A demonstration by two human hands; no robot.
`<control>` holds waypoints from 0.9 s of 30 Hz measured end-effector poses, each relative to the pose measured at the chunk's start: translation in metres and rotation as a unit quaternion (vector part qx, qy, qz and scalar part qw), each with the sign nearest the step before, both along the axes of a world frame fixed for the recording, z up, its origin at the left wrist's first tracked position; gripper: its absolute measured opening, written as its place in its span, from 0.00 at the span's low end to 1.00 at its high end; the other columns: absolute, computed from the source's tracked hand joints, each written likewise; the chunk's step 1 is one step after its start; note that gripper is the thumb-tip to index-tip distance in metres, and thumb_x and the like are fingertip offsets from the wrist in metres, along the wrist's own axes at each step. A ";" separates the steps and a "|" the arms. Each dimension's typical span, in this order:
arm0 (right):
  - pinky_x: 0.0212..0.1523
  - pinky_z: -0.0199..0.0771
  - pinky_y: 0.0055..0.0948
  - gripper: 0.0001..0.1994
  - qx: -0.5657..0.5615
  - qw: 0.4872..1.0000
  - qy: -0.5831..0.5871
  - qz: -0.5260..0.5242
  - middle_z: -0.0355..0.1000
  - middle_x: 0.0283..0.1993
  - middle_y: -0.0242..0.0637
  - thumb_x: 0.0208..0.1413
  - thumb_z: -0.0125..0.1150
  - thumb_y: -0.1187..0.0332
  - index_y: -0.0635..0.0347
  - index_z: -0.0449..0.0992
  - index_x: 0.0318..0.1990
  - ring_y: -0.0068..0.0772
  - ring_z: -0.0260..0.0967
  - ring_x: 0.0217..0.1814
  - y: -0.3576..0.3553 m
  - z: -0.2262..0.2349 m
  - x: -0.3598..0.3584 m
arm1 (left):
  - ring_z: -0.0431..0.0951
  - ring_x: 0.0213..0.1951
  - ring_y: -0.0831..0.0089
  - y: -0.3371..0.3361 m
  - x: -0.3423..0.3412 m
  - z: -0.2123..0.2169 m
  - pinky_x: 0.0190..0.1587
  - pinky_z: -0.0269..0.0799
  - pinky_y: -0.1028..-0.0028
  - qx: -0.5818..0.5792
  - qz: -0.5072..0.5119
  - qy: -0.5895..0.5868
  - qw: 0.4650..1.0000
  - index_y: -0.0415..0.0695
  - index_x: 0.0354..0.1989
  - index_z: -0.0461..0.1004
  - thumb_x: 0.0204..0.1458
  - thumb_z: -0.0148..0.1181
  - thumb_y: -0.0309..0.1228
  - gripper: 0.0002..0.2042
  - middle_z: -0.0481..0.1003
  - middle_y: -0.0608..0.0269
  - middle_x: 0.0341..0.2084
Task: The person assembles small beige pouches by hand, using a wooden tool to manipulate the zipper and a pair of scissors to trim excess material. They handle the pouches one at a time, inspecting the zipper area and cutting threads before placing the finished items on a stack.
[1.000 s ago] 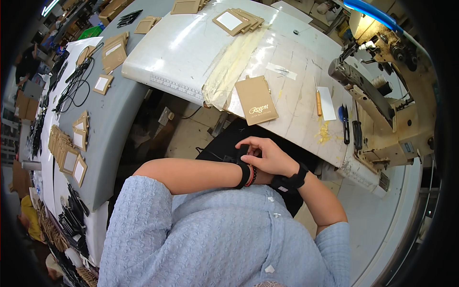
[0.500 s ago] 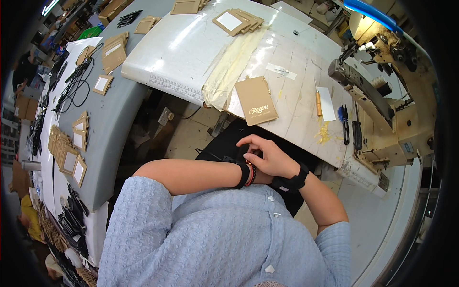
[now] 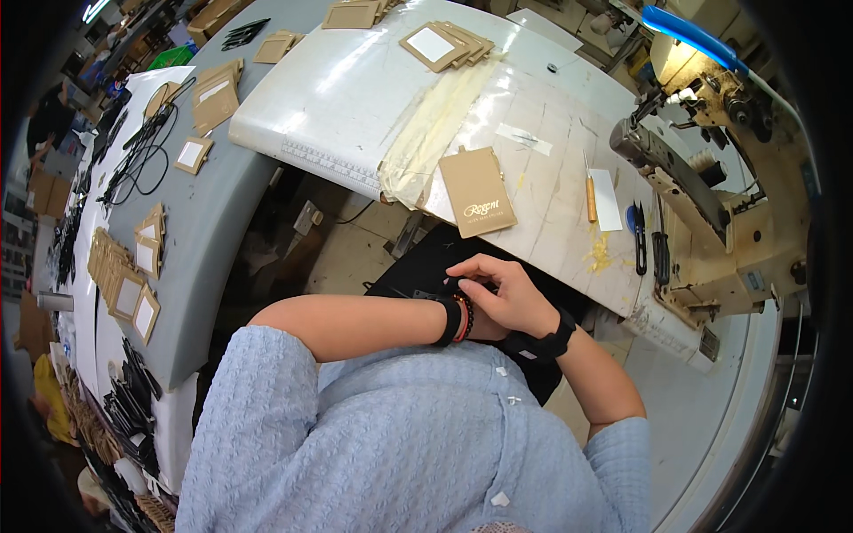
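My right hand (image 3: pixel 514 300) is bent in front of my waist, over my left wrist. Its thumb and forefinger curl toward each other near something dark that I cannot make out against the black lap cloth (image 3: pixel 435 258). Mostly hidden beneath it is my left hand (image 3: pixel 487 330), whose fingers do not show. A black band and beaded bracelets (image 3: pixel 461 318) circle the left wrist; a black band (image 3: pixel 558 336) is on the right. Beyond my hands, a tan card holder (image 3: pixel 475 188) with pale lettering lies at the near edge of the white worktable (image 3: pixel 355 98).
A sewing machine (image 3: pixel 684 178) stands on the right. Near it lie a wooden-handled awl (image 3: pixel 591 197), a white card (image 3: pixel 608 200) and black thread snips (image 3: pixel 640 235). More tan holders (image 3: pixel 433 46) lie at the back and on the grey table (image 3: pixel 200 258) at left, beside black cords (image 3: pixel 147 147).
My right hand's fingers have shifted slightly, with the thumb and forefinger closer together. The view has moved a little; the items on the tables are where they were.
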State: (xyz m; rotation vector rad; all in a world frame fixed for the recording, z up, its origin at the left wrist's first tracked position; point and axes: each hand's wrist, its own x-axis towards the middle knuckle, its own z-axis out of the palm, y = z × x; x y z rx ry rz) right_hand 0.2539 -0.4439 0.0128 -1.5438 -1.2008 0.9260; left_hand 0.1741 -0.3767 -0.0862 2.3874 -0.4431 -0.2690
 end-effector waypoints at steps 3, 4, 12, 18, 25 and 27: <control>0.46 0.75 0.25 0.11 0.002 1.000 -0.010 -0.006 0.78 0.39 0.38 0.55 0.59 0.77 0.66 0.75 0.46 0.26 0.76 0.43 -0.003 0.003 0.000 | 0.76 0.44 0.60 0.004 0.002 0.000 0.44 0.70 0.65 -0.001 0.000 0.002 1.000 0.43 0.42 0.75 0.50 0.53 0.31 0.12 0.75 0.52 0.40; 0.47 0.75 0.25 0.11 0.007 1.000 -0.016 -0.007 0.78 0.39 0.39 0.55 0.59 0.77 0.67 0.75 0.46 0.27 0.76 0.44 -0.004 0.004 0.000 | 0.76 0.43 0.60 0.006 0.002 0.000 0.44 0.70 0.64 -0.002 0.000 0.002 1.000 0.43 0.42 0.75 0.50 0.53 0.31 0.12 0.75 0.52 0.40; 0.41 0.75 0.27 0.10 0.093 0.987 -0.132 0.016 0.78 0.39 0.38 0.47 0.66 0.77 0.60 0.80 0.39 0.33 0.76 0.38 -0.009 0.005 -0.002 | 0.76 0.42 0.60 0.015 0.004 0.003 0.42 0.71 0.64 -0.010 -0.005 0.000 1.000 0.42 0.40 0.76 0.50 0.54 0.31 0.11 0.76 0.53 0.38; 0.47 0.70 0.34 0.17 0.170 0.926 -0.336 0.040 0.76 0.50 0.37 0.45 0.66 0.75 0.60 0.77 0.46 0.36 0.73 0.49 -0.015 0.001 -0.015 | 0.77 0.40 0.59 0.026 0.014 0.011 0.41 0.72 0.64 -0.032 -0.014 -0.018 0.999 0.42 0.38 0.77 0.50 0.54 0.31 0.10 0.77 0.53 0.37; 0.43 0.67 0.33 0.14 0.210 0.901 -0.371 -0.086 0.74 0.42 0.34 0.47 0.68 0.70 0.57 0.77 0.43 0.38 0.69 0.42 -0.021 0.005 -0.016 | 0.78 0.38 0.59 0.045 0.041 0.028 0.39 0.72 0.64 -0.076 -0.021 -0.061 0.995 0.42 0.36 0.78 0.49 0.54 0.31 0.10 0.78 0.53 0.35; 0.41 0.66 0.33 0.15 0.237 0.872 -0.419 -0.091 0.70 0.36 0.31 0.45 0.71 0.65 0.55 0.76 0.40 0.37 0.66 0.39 -0.018 -0.001 -0.022 | 0.78 0.38 0.59 0.047 0.050 0.026 0.38 0.73 0.64 -0.083 -0.002 -0.062 0.995 0.42 0.36 0.78 0.49 0.54 0.31 0.10 0.78 0.53 0.34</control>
